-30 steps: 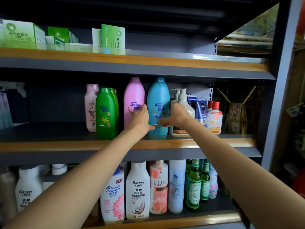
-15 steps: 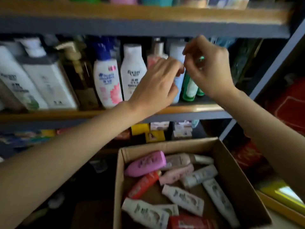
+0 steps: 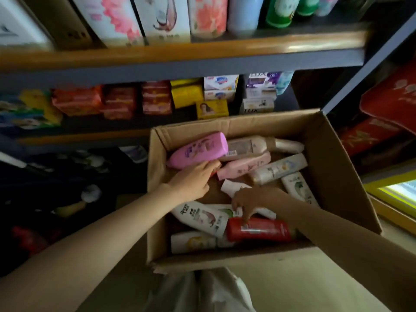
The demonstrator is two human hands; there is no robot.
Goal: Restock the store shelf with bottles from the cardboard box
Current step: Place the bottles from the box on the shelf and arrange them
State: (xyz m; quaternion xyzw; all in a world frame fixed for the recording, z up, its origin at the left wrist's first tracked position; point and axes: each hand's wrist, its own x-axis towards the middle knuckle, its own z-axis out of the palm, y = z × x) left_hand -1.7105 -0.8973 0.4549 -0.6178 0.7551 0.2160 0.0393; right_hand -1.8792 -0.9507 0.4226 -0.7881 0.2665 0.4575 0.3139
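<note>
Cardboard box (image 3: 333, 176) below shelf (image 3: 180, 55), full of lying bottles. Left hand (image 3: 193, 179) spread, fingertips touching pink bottle (image 3: 198, 149) at box's far-left corner. Right hand (image 3: 254, 199) curled, fingertips on red bottle (image 3: 258, 229) near box front. Risk: loose fingertip hold, bottle slipping back.

The cardboard box (image 3: 333, 167) is matt, rough brown card. In it, the red bottle (image 3: 258, 229) and pink bottle (image 3: 199, 149) look like glossy plastic. Above it, the shelf edge (image 3: 180, 52) is shiny, perhaps varnished wood.
</note>
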